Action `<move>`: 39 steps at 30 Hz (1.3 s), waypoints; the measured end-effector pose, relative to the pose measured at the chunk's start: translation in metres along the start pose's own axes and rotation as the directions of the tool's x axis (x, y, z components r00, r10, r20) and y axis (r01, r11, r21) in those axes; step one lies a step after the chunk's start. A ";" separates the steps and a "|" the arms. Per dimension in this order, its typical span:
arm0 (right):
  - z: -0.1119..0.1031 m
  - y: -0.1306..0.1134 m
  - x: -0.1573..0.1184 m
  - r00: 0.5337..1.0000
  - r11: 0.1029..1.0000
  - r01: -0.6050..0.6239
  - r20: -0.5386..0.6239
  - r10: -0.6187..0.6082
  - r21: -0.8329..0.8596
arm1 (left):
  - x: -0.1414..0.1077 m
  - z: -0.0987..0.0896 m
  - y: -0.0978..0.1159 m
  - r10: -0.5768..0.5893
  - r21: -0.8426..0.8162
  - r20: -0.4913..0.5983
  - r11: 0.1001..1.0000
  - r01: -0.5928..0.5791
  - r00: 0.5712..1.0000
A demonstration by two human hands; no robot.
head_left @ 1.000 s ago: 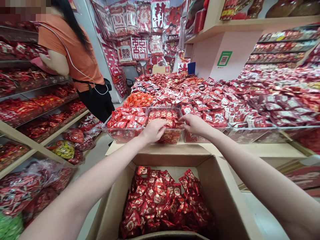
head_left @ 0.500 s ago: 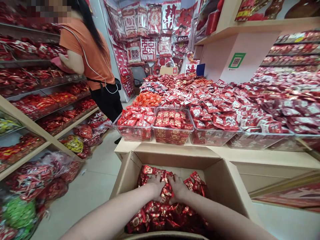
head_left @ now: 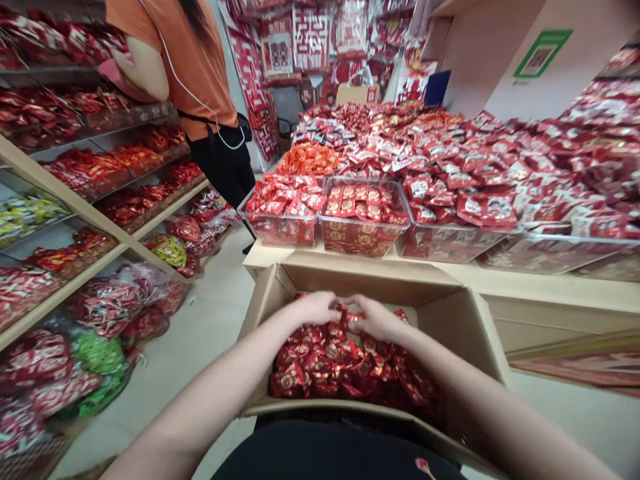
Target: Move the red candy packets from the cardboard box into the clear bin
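Note:
An open cardboard box (head_left: 480, 333) in front of me holds a heap of shiny red wrapped candies (head_left: 340, 363) with gold print. My left hand (head_left: 320, 308) is over the far part of the heap, its fingers curled around some candies. Facing it, my right hand (head_left: 375, 319) curls in from the other side. A few red packets show in the narrow gap between my fingertips; how many are held is hidden.
Clear plastic bins (head_left: 365, 233) of red packets line the counter (head_left: 425, 267) beyond the box. At left, a person in an orange shirt (head_left: 195, 73) stands by stocked shelves (head_left: 120, 243). Bagged goods (head_left: 115, 300) lie low beside the floor (head_left: 215, 327).
Both hands have come up out of the heap, their spread fingers now curled in around candies. My view has tipped down, bringing the box's near edge and my dark clothing into sight.

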State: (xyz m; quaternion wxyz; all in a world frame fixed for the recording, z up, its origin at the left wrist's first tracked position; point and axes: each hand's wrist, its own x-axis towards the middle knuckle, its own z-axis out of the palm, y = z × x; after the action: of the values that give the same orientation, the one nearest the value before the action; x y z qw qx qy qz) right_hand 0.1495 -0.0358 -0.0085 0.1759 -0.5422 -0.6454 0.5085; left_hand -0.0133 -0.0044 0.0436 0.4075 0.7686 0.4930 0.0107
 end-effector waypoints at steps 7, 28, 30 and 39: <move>-0.018 -0.043 -0.034 0.976 0.748 0.186 -0.210 -0.065 0.638 | -0.016 0.001 0.008 0.094 -0.571 -0.094 0.810 -0.131 0.991; -0.010 -0.054 -0.033 0.933 0.615 0.270 -0.359 0.024 0.741 | -0.022 0.011 0.021 -0.006 -0.765 -0.383 0.562 -0.314 0.924; -0.018 -0.064 -0.030 0.936 0.650 0.265 -0.351 0.002 0.712 | -0.023 0.007 0.020 -0.043 -0.795 -0.401 0.513 -0.324 0.915; -0.176 -0.133 0.086 0.698 0.964 0.263 -0.685 -0.208 -0.025 | -0.025 0.002 0.011 0.005 -0.811 -0.273 0.537 -0.233 0.962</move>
State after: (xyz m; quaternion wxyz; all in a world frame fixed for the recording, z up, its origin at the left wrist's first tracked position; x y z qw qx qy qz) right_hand 0.1872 0.1358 0.1501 0.4842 -0.5966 -0.5799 0.2708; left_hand -0.0167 -0.0268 0.0585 0.6602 0.5058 0.4193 0.3640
